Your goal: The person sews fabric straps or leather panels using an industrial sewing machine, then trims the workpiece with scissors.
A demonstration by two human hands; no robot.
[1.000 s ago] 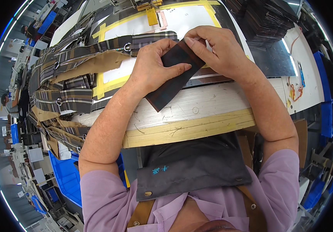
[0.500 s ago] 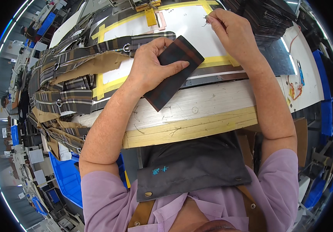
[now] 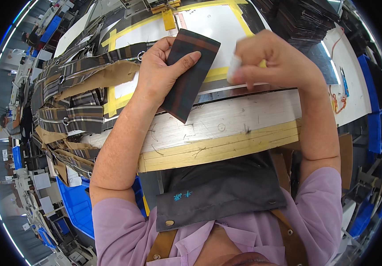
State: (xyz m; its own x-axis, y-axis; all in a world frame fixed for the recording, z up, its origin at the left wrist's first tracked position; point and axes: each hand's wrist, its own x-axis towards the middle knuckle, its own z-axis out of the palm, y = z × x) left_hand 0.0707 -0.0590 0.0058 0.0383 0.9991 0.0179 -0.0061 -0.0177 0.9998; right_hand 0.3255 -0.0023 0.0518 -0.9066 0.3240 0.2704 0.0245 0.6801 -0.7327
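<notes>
My left hand (image 3: 157, 73) is closed on a flat dark plaid rectangular piece (image 3: 191, 75), with the thumb across its face and the fingers behind. The piece tilts above the table's near edge. To its right is my right hand (image 3: 270, 62), smeared by motion, its fingers curled. A pale blurred patch (image 3: 233, 68) shows at those fingertips, too unclear to name. The two hands are apart. Left of my left hand lie plaid fabric strips (image 3: 84, 117) with zippers and metal rings.
Yellow tape (image 3: 111, 99) frames a white sheet (image 3: 142, 33) on the worktable. A tall stack of dark pieces (image 3: 304, 22) stands at the far right. Blue-handled snips (image 3: 344, 80) lie near the right edge. Blue bins (image 3: 73, 201) sit low at the left.
My left hand and the plaid piece have shifted left and slightly up. My right hand has come down from over the white sheet toward the near edge, and its fingers have curled in.
</notes>
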